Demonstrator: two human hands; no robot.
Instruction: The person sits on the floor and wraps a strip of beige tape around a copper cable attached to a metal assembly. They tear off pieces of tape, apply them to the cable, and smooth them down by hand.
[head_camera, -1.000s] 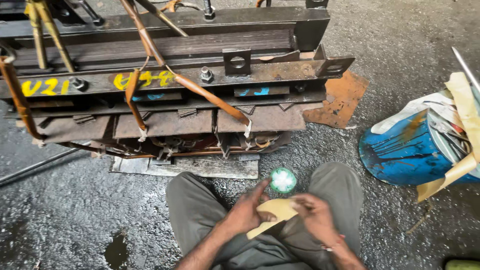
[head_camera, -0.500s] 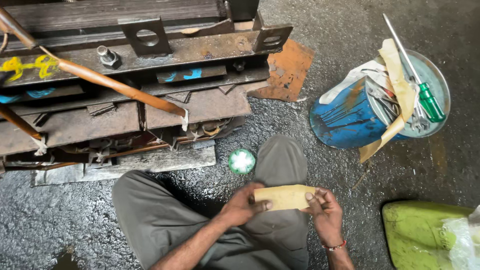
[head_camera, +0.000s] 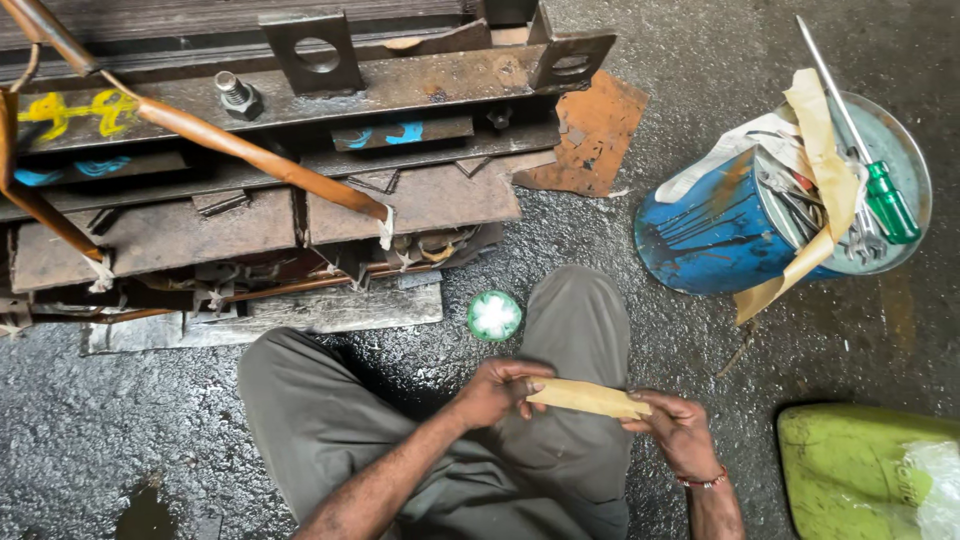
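Observation:
I sit on the ground with my knees up, in grey trousers. Between my hands is a folded strip of tan paper (head_camera: 585, 398), held flat over my right thigh. My left hand (head_camera: 495, 390) pinches its left end. My right hand (head_camera: 678, 432), with a red thread at the wrist, grips its right end. A small round green and white roll (head_camera: 494, 315) lies on the ground just beyond my knees, close to the left hand.
A rusty stack of steel plates (head_camera: 270, 170) with bolts, brackets and copper-coloured strips fills the upper left. A tipped blue bucket (head_camera: 715, 225) holds wrenches, paper and a green-handled screwdriver (head_camera: 885, 195). A yellow-green container (head_camera: 865, 470) sits at lower right. The floor is wet and oily.
The view has swung to the right, bringing the bucket and yellow-green container into sight. My hands have pulled apart along the paper strip, which now lies stretched out flat.

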